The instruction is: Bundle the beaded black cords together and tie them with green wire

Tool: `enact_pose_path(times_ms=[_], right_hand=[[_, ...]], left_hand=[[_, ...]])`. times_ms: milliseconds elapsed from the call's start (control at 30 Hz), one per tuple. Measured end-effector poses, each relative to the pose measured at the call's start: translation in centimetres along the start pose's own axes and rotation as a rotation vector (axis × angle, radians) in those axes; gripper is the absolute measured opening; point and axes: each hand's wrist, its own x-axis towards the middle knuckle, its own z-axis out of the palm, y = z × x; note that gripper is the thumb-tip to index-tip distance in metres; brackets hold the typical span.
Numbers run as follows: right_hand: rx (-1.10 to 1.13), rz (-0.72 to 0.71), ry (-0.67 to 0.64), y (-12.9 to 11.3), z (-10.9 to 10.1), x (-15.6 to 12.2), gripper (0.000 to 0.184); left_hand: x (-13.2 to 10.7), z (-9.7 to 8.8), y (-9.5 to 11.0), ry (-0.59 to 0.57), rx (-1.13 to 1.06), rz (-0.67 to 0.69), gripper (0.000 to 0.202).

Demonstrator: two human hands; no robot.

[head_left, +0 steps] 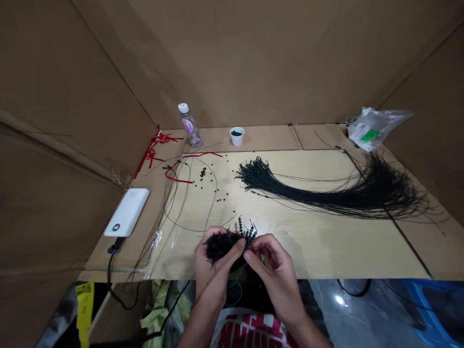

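Note:
My left hand (217, 266) is wrapped round a bundle of black beaded strings (221, 244), close to the table's front edge. Several short beaded ends (250, 232) stick up from it beside my left thumb. My right hand (273, 261) is against the right side of the bundle, thumb and fingers curled in a pinch. What lies between those fingertips is too small to make out. Below the hands hangs a thin green thread (237, 292). Farther back on the table (308, 246) lies a long bunch of black strings (319, 195), its beaded ends towards the left.
Loose black beads (203, 172) and red ribbon (179, 180) lie left of centre. Behind stand a plastic bottle (191, 126) and a white cup (237, 137) of dark beads. A white power bank (127, 212) with a cable is at left, a clear plastic bag (373, 128) at back right. Cardboard walls surround the table.

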Motion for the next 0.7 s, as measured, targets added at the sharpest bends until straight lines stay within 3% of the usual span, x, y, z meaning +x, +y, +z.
enact_pose_path(times_ms=[100, 267, 433, 600, 700], right_hand=[[-0.032, 0.013, -0.065, 0.5, -0.6, 0.1, 0.027], [-0.215, -0.063, -0.366, 0.9, -2.2, 0.5, 0.035], [-0.394, -0.133, -0.531, 0.6, -2.7, 0.3, 0.048], [-0.417, -0.087, -0.501, 0.5, -2.3, 0.1, 0.031], [-0.32, -0.07, -0.484, 0.5, -2.1, 0.2, 0.033]], left_hand=[[0.0, 0.2, 0.4, 0.011, -0.045, -0.044, 0.035], [0.0, 0.3, 1.0, -0.006, -0.092, -0.109, 0.036], [0.2, 0.3, 1.5, -0.061, -0.116, -0.141, 0.039], [0.2, 0.2, 2.6, -0.14, -0.157, -0.163, 0.044], [0.2, 0.0, 3.2, -0.191, -0.19, -0.153, 0.062]])
